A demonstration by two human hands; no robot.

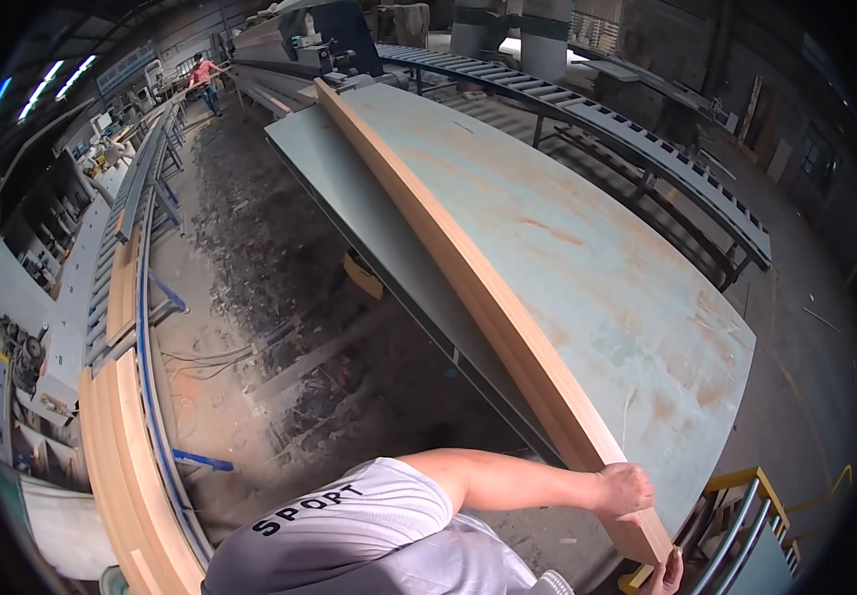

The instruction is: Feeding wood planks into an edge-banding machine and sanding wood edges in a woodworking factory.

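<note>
A long, pale wooden beam (468, 263) stands on edge on a large grey-green table (587, 238), running from the far left end to the near right. My left hand (627, 491) is closed over the beam near its close end, with my bare forearm reaching across from the left. At the very end of the beam, my right hand (666, 573) has its fingers against the lower corner. Part of the right hand is cut off by the bottom of the picture. A dark shadow falls along the beam's left side.
Left runs a roller conveyor (136, 213) with long wooden boards (116, 436) stacked at its near end. Behind the table is another roller conveyor (607, 119). A yellow-edged metal frame (745, 506) stands close at right. Far off, a person in red (205, 79) stands beside the left conveyor.
</note>
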